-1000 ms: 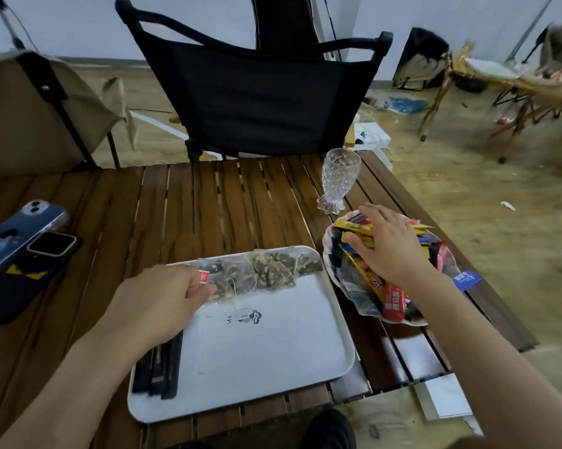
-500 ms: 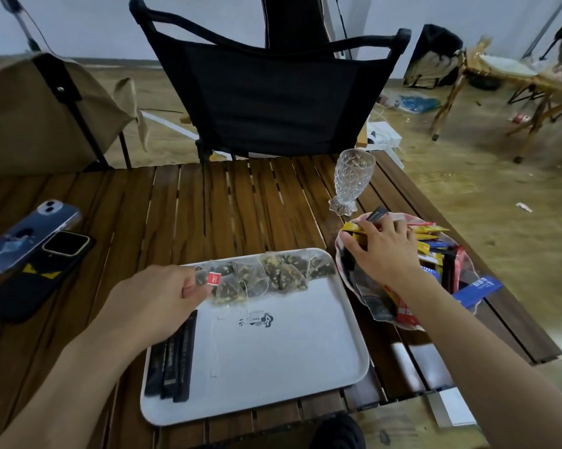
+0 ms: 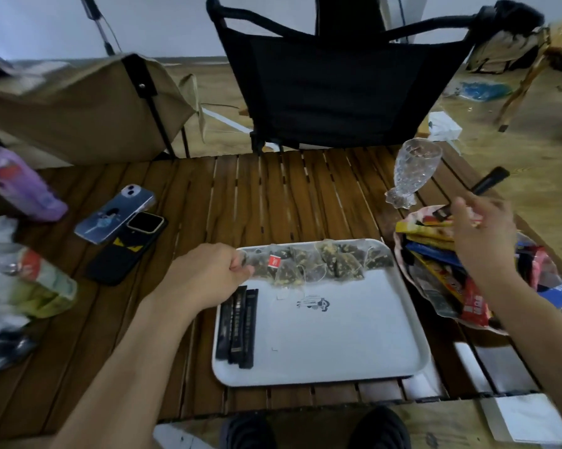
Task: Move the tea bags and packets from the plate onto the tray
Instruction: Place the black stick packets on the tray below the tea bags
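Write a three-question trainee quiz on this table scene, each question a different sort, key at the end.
1. True or false: the tea bags lie in a row along the far edge of the tray.
2. What does the right hand pinch above the plate? A: a black stick packet. B: a tea bag. C: the glass.
3. Fill in the number: ___ black sticks lie side by side at the tray's left edge.

Key: 1 true; 2 A; 3 three.
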Tool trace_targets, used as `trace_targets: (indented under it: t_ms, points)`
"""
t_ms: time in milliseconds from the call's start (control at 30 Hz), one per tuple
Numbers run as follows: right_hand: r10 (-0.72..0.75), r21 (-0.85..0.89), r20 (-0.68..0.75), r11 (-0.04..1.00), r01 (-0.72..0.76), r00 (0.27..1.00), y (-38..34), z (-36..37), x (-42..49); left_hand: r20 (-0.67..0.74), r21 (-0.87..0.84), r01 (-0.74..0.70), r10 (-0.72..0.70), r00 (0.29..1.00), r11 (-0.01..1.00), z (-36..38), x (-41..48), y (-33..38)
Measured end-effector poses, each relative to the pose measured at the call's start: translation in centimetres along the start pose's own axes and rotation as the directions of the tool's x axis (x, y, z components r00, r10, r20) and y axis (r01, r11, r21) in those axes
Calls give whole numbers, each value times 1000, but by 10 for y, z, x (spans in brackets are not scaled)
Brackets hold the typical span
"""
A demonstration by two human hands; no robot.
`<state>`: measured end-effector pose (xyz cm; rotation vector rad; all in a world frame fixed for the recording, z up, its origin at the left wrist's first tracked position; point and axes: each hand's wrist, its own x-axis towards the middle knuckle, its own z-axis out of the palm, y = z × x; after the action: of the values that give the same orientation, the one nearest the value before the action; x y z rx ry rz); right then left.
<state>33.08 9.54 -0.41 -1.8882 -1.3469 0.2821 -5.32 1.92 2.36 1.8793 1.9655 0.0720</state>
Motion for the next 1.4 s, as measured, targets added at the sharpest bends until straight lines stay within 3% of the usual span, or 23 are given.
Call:
trace_targets:
  t_ms: [133, 233, 300, 367, 467, 533, 633, 833, 933, 1100, 1200, 1300, 1400]
  points:
    - [-88, 82, -201, 991, 107, 976, -18, -19, -4, 150, 96, 76, -90, 985, 992, -1, -6, -9]
    - [-142, 171, -151, 971, 167, 978, -45, -29, -26, 278, 122, 137, -166, 946, 983, -1, -8, -11]
    - [-145, 274, 32, 953, 131, 989, -70, -27, -58, 316, 98, 155, -179, 932, 983, -2, -8, -13]
    - [-149, 342, 290, 939, 43, 945, -89, -12, -96, 330, 81, 167, -184, 926, 983, -3, -8, -14]
    - [-138, 334, 628, 937, -104, 766, -100, 23, -146, 359, 56, 194, -201, 911, 979, -4, -8, -16]
    - [-100, 277, 731, 948, -159, 675, -100, 44, -169, 393, 30, 215, -209, 896, 976, -5, -9, -17]
    - [-95, 241, 754, 961, -138, 650, -99, 67, -187, 425, 13, 224, -208, 881, 975, -5, -9, -18]
    - [-81, 171, 720, 983, -64, 689, -103, 86, -193, 481, 34, 245, -231, 846, 969, -3, -5, -17]
    - [-98, 157, 732, 987, -28, 674, -103, 83, -196, 484, 39, 240, -229, 844, 970, -2, -3, -17]
    - [-238, 154, 751, 970, 186, 616, -103, 78, -206, 483, 43, 246, -236, 843, 968, 0, -1, -18]
    - [-375, 168, 760, 902, 397, 531, -102, 78, -207, 471, 52, 241, -237, 850, 969, 1, -1, -18]
    - [-413, 174, 787, 862, 476, 459, -101, 75, -210, 471, 45, 249, -241, 849, 967, 1, -1, -18]
    - [-431, 153, 774, 838, 524, 464, -100, 75, -213, 465, 33, 228, -217, 858, 973, 1, -3, -18]
